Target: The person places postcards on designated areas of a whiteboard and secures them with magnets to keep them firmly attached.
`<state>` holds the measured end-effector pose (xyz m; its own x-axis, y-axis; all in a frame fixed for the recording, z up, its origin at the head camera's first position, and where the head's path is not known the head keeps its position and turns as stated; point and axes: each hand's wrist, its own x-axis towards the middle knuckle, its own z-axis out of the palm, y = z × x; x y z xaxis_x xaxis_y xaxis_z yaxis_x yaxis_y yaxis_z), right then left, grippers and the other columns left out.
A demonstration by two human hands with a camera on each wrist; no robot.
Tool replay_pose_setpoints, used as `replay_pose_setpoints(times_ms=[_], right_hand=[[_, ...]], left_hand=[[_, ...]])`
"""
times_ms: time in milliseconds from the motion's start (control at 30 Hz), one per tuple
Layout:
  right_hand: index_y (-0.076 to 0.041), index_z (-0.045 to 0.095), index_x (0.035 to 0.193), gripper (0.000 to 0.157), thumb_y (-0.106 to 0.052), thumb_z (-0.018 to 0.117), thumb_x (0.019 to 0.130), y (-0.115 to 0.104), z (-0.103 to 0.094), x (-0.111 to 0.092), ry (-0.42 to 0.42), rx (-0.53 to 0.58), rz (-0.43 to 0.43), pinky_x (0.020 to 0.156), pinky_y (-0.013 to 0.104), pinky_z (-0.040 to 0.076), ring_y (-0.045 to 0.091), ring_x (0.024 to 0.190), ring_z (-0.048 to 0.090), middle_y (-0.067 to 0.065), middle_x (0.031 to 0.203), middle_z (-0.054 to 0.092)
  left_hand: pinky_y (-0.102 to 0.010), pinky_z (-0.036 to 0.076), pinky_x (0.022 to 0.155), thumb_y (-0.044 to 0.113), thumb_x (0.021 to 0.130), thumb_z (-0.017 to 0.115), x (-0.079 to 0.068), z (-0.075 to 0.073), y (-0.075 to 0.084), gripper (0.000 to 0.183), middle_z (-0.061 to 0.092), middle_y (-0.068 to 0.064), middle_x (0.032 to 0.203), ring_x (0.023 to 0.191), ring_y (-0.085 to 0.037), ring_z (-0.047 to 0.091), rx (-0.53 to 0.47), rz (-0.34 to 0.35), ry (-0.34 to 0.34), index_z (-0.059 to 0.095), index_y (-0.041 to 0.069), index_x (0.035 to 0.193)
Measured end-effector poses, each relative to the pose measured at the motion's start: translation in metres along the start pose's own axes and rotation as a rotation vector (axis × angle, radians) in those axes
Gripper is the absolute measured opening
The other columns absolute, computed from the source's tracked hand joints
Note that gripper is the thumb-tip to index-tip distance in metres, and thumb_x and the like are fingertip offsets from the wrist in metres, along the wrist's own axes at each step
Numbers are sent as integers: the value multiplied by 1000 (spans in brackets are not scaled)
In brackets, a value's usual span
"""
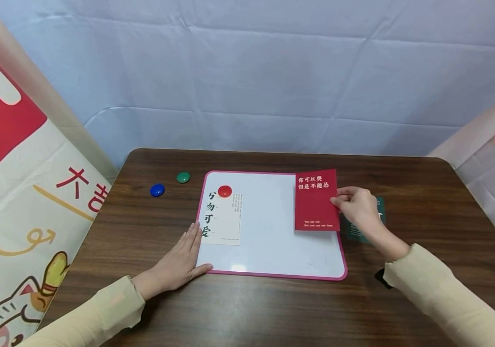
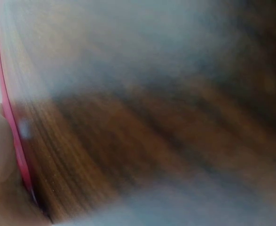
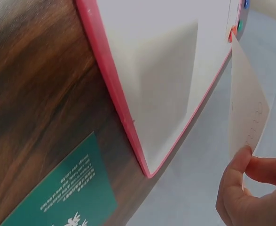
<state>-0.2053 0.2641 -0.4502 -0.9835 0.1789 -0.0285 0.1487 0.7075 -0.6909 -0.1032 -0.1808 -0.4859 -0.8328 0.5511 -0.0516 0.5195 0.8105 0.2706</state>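
Now, head view: right hand (image 1: 357, 206) pinches a red rectangular card with white lettering (image 1: 316, 205) by its three-o'clock edge, over the two-o'clock part of a white pink-rimmed board (image 1: 269, 231). Left hand (image 1: 175, 262), fingers straight, rests at the board's eight-o'clock edge. Round red disc (image 1: 225, 191) on white black-lettered card (image 1: 227, 226), board's nine o'clock. Round blue disc (image 1: 157, 190), round green disc (image 1: 183, 177) on brown wood-grain table (image 1: 265, 313), toward ten. Dark-green card (image 1: 381, 208) near three, partly hidden by right hand.

Left wrist: blurred; hand at eight o'clock, against pink rim.

Right wrist: red card's pale back at three, held raised off the board.
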Motion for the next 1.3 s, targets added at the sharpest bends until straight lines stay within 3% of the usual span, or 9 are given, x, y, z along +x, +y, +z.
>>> replay_pose_setpoints(times_ms=[100,200,333,533,733,933,1033,1167,1300], right_hand=[[-5,59,116,56,-47,64,79,29,17,17,26,-12,-19,49,22,50,16,68,65,9,90,66],[-9,60,115,58,-52,63,77,39,26,22,46,-22,-19,51,19,50,15,69,65,7,90,66],[-2,57,118,57,-44,66,80,12,19,9,-26,55,36,50,21,49,19,71,65,13,94,66],[-3,59,115,44,-30,69,81,-30,10,-13,-64,91,124,51,39,52,16,71,64,12,93,66],[-2,57,117,50,-32,70,79,-32,15,-16,-94,135,135,51,35,52,19,75,66,12,93,66],[-4,55,121,57,-39,70,78,-32,20,-20,-105,112,131,50,31,51,20,80,66,12,99,66],[0,56,119,54,-35,69,80,-47,17,-29,-118,102,119,57,38,53,22,79,67,14,98,66],[5,55,117,46,-26,66,84,-72,10,-44,-150,108,112,71,40,53,25,82,67,19,98,66],[8,54,117,43,-21,63,86,-83,8,-52,-180,109,100,78,37,51,26,83,67,21,99,65]], left_hand=[[-42,17,109,58,89,41,0,0,0,91,2,-23,150,138,-31,2,-3,0,6,9,-8,142],[-43,18,108,57,89,41,-1,1,-1,90,4,-23,150,138,-31,4,2,2,19,10,-9,142],[-43,19,108,57,89,42,-1,3,-1,90,5,-24,149,138,-32,6,11,6,34,12,-9,141],[-42,17,109,57,89,41,-1,1,-1,90,3,-23,150,138,-31,3,2,-4,14,9,-9,142],[-42,17,109,57,89,42,-1,-1,1,90,2,-23,150,138,-31,2,-4,-7,0,9,-9,142],[-42,16,109,56,89,42,-1,-1,2,90,2,-23,150,138,-31,2,-9,-3,1,9,-9,142],[-42,16,109,57,89,42,0,-1,2,90,2,-23,150,138,-31,2,-7,-1,2,9,-8,142],[-42,17,109,57,89,42,0,0,1,91,2,-23,150,138,-30,2,-5,0,3,9,-8,142],[-42,17,109,58,89,41,0,0,1,91,1,-23,150,138,-30,2,-9,-3,2,8,-8,142]])
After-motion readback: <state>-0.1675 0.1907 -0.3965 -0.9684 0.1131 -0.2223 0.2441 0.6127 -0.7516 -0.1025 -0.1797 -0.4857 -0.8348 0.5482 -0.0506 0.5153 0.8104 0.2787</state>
